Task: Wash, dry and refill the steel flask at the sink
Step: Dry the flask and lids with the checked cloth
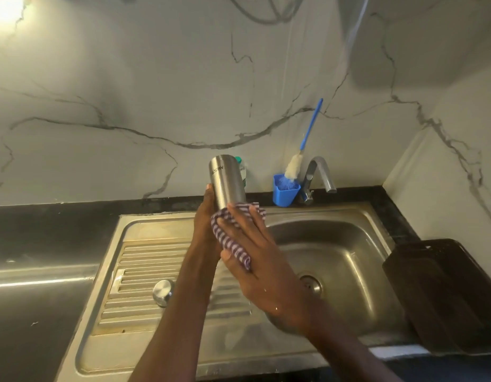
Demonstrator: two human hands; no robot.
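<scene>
The steel flask (225,180) is held upside down above the sink's draining board, its base pointing up and away. My left hand (207,216) grips its lower part from the left. My right hand (248,244) wraps a purple-and-white striped cloth (233,244) around the flask's lower end, which the cloth hides. The flask's steel lid (162,293) lies on the ribbed draining board (145,271). The tap (320,175) stands at the back right of the basin, with no water running.
The steel basin (349,257) with its drain (310,283) lies to the right. A blue holder (285,193) with a blue-handled bottle brush (305,144) stands by the tap. A green-capped bottle (242,169) stands behind the flask. A dark board (437,293) rests on the right counter.
</scene>
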